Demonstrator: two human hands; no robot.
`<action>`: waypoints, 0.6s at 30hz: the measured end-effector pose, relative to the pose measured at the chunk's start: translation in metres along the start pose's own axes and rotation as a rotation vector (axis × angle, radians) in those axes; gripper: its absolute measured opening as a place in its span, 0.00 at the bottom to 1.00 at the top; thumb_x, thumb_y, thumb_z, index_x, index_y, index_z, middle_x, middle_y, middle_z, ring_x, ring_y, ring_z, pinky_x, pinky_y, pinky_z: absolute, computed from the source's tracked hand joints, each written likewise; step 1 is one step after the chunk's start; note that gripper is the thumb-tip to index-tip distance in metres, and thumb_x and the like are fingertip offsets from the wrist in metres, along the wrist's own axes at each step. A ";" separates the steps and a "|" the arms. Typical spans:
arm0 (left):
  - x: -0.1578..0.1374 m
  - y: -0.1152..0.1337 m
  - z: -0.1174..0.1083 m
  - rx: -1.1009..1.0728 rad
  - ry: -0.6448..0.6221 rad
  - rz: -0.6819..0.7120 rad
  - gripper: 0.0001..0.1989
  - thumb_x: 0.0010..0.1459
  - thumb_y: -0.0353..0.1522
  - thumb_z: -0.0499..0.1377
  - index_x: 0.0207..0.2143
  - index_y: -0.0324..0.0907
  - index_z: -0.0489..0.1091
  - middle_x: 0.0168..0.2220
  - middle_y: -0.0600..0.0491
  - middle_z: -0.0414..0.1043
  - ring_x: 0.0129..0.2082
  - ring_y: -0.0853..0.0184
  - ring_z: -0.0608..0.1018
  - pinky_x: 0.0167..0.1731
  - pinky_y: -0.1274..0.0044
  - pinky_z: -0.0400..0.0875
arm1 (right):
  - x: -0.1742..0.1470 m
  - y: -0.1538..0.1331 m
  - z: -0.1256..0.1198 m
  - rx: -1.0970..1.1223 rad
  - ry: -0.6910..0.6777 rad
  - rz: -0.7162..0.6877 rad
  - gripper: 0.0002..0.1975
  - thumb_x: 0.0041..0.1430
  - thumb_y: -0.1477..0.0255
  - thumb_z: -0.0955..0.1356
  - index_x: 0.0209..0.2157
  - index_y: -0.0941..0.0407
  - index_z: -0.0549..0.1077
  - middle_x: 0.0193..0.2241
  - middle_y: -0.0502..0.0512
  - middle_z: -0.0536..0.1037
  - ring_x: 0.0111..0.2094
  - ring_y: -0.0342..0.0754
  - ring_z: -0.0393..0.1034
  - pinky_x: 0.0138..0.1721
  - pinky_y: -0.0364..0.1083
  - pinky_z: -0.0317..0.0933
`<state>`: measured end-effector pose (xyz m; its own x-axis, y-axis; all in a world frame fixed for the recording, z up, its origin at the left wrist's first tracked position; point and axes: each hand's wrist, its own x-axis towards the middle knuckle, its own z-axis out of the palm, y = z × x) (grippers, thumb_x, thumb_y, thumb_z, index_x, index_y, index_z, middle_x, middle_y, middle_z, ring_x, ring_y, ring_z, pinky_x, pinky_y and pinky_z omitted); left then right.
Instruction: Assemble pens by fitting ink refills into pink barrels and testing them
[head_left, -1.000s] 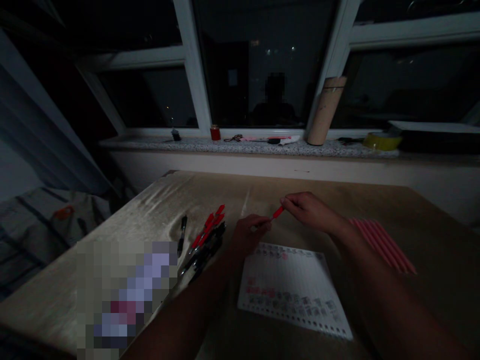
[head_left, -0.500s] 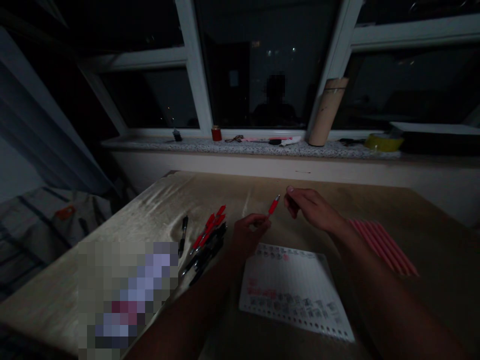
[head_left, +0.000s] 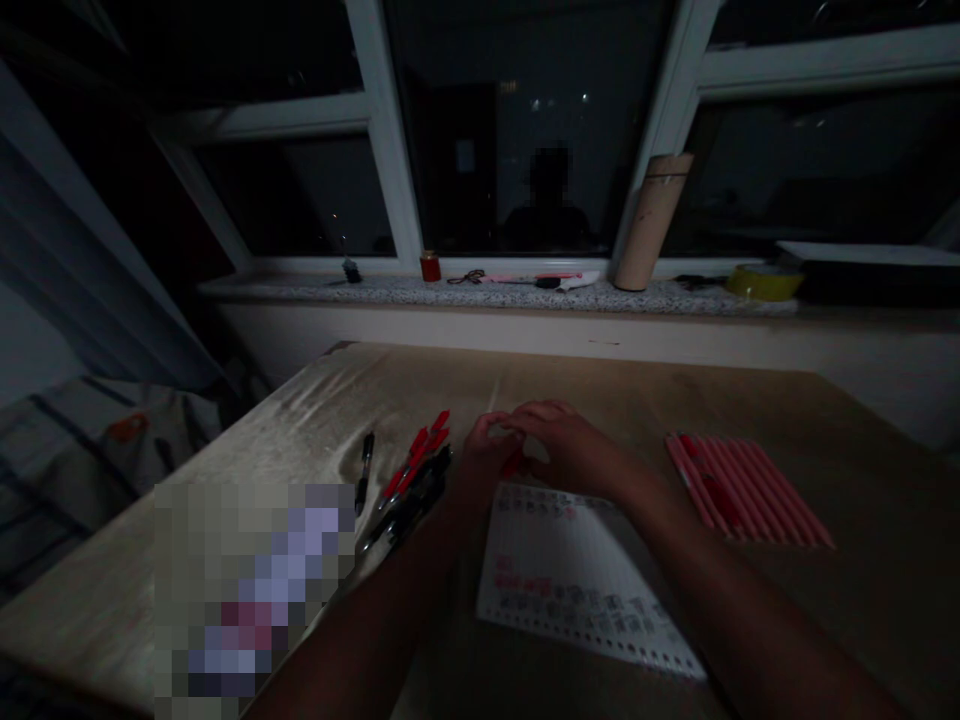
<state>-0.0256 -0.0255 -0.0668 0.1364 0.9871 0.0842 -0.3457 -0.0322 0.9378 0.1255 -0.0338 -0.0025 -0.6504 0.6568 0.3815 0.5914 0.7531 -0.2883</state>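
Above the top edge of a lined notebook sheet (head_left: 581, 560), my two hands meet. My left hand (head_left: 487, 455) is closed on a red pen (head_left: 514, 463); only a bit of red shows between the hands. The fingers of my right hand (head_left: 562, 435) curl over from the other side and close around the same pen, their tips largely hidden. Red and black scribble marks cover parts of the sheet, which has punched holes along its lower edge. Left of my left hand lie several red pens (head_left: 416, 455) and black pens (head_left: 412, 500).
A row of pink sticks (head_left: 765, 490) with red parts among them lies on the table (head_left: 847, 430) at right. One black pen (head_left: 365, 470) sits apart at left, near a blurred-out patch (head_left: 285, 570). The sill behind holds a cardboard tube (head_left: 652, 225), yellow tape (head_left: 763, 283) and a small red jar (head_left: 430, 266).
My right hand has moved left and down onto my left hand, covering the red pen that stuck up before. My right forearm has uncovered more of the pink row.
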 end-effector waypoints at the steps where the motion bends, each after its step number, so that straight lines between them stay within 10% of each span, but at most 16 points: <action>1: 0.001 -0.001 -0.001 -0.027 -0.001 -0.004 0.27 0.42 0.39 0.66 0.42 0.40 0.59 0.18 0.60 0.68 0.14 0.75 0.68 0.17 0.83 0.60 | 0.000 0.000 0.001 0.017 -0.002 0.003 0.26 0.49 0.75 0.68 0.52 0.51 0.66 0.46 0.56 0.73 0.47 0.51 0.65 0.50 0.51 0.54; 7: 0.002 0.000 0.000 -0.072 -0.048 -0.007 0.27 0.45 0.40 0.62 0.45 0.40 0.56 0.18 0.60 0.68 0.15 0.73 0.69 0.18 0.81 0.61 | 0.001 0.005 0.006 0.324 -0.047 0.072 0.11 0.53 0.80 0.60 0.34 0.55 0.71 0.31 0.52 0.76 0.32 0.43 0.69 0.36 0.42 0.58; 11: -0.002 0.003 0.003 0.014 -0.032 0.017 0.24 0.48 0.41 0.60 0.43 0.40 0.56 0.17 0.60 0.67 0.15 0.73 0.68 0.18 0.81 0.60 | 0.003 0.012 0.005 0.673 0.181 0.283 0.06 0.54 0.73 0.61 0.28 0.56 0.68 0.21 0.47 0.69 0.23 0.41 0.63 0.26 0.40 0.55; 18: -0.005 0.002 0.005 0.182 0.034 0.038 0.20 0.49 0.40 0.58 0.42 0.40 0.57 0.17 0.60 0.67 0.15 0.75 0.64 0.18 0.82 0.58 | 0.001 0.019 -0.024 1.670 0.414 0.446 0.21 0.51 0.54 0.61 0.15 0.54 0.56 0.11 0.42 0.49 0.12 0.38 0.41 0.13 0.39 0.41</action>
<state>-0.0222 -0.0314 -0.0638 0.0941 0.9892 0.1123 -0.1764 -0.0945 0.9798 0.1480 -0.0196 0.0134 -0.2839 0.9498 0.1311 -0.5667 -0.0559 -0.8220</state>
